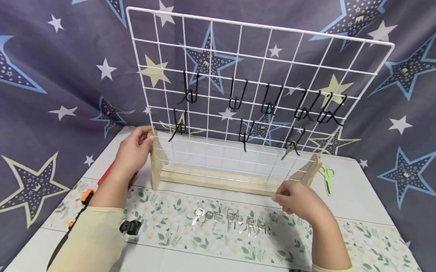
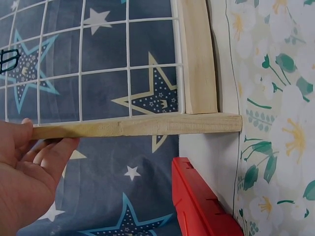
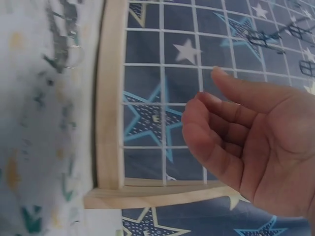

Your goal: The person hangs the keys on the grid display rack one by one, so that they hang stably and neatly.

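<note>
A white wire grid (image 1: 227, 22) stands upright in a wooden base (image 1: 214, 181) with a side piece at each end. My left hand (image 1: 132, 152) grips the upper end of the left wooden side piece (image 2: 147, 126) between thumb and fingers. Near the base's right end, my right hand (image 1: 303, 200) hovers with loosely curled fingers and nothing held. Several black hooks (image 1: 270, 104) hang on the grid in two rows. From the lower right hook dangles a key (image 1: 288, 151). Several metal keys (image 1: 198, 213) lie in a row on the floral strip in front of the base.
Green scissors (image 1: 328, 179) lie on the white table (image 1: 353, 176) beyond the base's right end. A red object (image 2: 202, 201) stands by the left side, partly behind my left forearm. Star-patterned cloth (image 1: 52, 97) hangs behind and at both sides.
</note>
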A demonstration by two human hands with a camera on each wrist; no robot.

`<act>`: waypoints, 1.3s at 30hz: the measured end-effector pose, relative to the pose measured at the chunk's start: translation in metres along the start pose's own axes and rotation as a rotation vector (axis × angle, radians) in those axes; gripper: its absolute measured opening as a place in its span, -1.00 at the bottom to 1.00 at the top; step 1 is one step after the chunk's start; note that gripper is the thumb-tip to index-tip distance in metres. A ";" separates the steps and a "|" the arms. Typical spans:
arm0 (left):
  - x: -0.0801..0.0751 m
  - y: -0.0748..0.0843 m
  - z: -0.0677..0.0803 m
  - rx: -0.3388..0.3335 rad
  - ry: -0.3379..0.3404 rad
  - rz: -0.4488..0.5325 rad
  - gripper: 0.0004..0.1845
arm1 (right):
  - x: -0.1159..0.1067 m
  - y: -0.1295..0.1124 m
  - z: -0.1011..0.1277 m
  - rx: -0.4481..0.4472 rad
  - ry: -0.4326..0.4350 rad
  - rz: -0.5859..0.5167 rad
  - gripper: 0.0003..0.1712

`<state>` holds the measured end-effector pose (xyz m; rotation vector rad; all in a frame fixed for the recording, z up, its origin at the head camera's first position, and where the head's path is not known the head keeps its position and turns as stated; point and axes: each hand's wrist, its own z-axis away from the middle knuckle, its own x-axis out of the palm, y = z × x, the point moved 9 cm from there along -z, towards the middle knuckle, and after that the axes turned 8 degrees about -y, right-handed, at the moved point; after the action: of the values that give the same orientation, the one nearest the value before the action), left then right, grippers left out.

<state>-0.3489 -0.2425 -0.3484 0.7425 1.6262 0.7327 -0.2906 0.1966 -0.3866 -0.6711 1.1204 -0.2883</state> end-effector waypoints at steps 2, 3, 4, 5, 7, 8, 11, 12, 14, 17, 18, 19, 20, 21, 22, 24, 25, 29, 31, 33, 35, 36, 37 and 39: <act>0.000 0.000 0.000 -0.004 -0.001 0.003 -0.57 | 0.008 0.001 -0.003 0.006 -0.018 0.004 -0.84; 0.000 0.000 0.000 -0.006 0.001 0.003 -0.57 | 0.012 0.002 -0.004 0.011 -0.029 0.004 -0.85; -0.001 0.000 0.000 -0.006 0.002 0.006 -0.57 | 0.016 0.003 -0.005 0.017 -0.038 0.006 -0.86; -0.001 0.000 0.000 -0.004 0.003 0.006 -0.57 | 0.020 0.004 -0.006 0.024 -0.045 0.014 -0.87; -0.001 0.001 -0.001 0.003 0.006 0.002 -0.57 | 0.027 0.006 -0.009 0.037 -0.056 0.038 -0.88; -0.001 0.001 -0.001 0.006 0.009 0.001 -0.57 | 0.031 0.007 -0.010 0.044 -0.064 0.055 -0.88; -0.001 0.001 -0.001 0.007 0.011 0.001 -0.57 | 0.041 0.009 -0.014 0.054 -0.086 0.095 -0.88; -0.001 0.001 -0.001 0.005 0.011 0.002 -0.57 | 0.044 0.010 -0.015 0.058 -0.096 0.100 -0.88; -0.001 0.001 -0.001 0.002 0.010 0.004 -0.57 | 0.050 0.012 -0.018 0.066 -0.111 0.112 -0.87; -0.001 0.001 -0.001 0.001 0.009 0.002 -0.57 | 0.057 0.014 -0.021 0.076 -0.126 0.127 -0.86; -0.001 0.001 -0.002 0.002 0.010 0.001 -0.57 | 0.058 0.014 -0.022 0.082 -0.129 0.135 -0.85; -0.001 0.001 -0.002 0.001 0.011 -0.002 -0.57 | 0.060 0.015 -0.023 0.086 -0.131 0.141 -0.84; -0.001 0.002 -0.002 0.001 0.011 -0.003 -0.57 | 0.061 0.015 -0.023 0.092 -0.134 0.146 -0.84; -0.001 0.002 -0.002 0.002 0.011 -0.004 -0.57 | 0.063 0.016 -0.024 0.096 -0.138 0.149 -0.84; -0.001 0.002 -0.002 0.002 0.012 -0.004 -0.57 | 0.065 0.016 -0.025 0.102 -0.143 0.151 -0.84; -0.001 0.002 -0.002 0.005 0.011 -0.006 -0.57 | 0.069 0.017 -0.026 0.110 -0.152 0.156 -0.85; -0.001 0.002 -0.002 0.006 0.011 -0.004 -0.57 | 0.071 0.018 -0.027 0.111 -0.157 0.156 -0.86; 0.000 0.002 -0.002 0.005 0.010 -0.001 -0.58 | 0.076 0.019 -0.029 0.106 -0.166 0.167 -0.85; 0.000 0.003 -0.002 0.004 0.011 -0.001 -0.58 | 0.078 0.019 -0.030 0.100 -0.167 0.176 -0.84; -0.001 0.003 -0.001 0.006 0.013 -0.007 -0.58 | 0.079 0.019 -0.031 0.099 -0.167 0.183 -0.85; -0.001 0.003 -0.001 0.007 0.014 -0.011 -0.58 | 0.080 0.019 -0.032 0.102 -0.169 0.182 -0.88; -0.001 0.003 0.000 0.009 0.015 -0.013 -0.57 | 0.081 0.019 -0.033 0.105 -0.170 0.180 -0.89; -0.001 0.003 0.000 0.010 0.014 -0.013 -0.57 | 0.082 0.020 -0.033 0.111 -0.170 0.178 -0.89; -0.001 0.003 0.000 0.008 0.012 -0.011 -0.57 | 0.082 0.021 -0.033 0.121 -0.165 0.181 -0.88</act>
<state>-0.3485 -0.2418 -0.3454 0.7356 1.6439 0.7239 -0.2878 0.1573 -0.4687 -0.4737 0.9895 -0.1419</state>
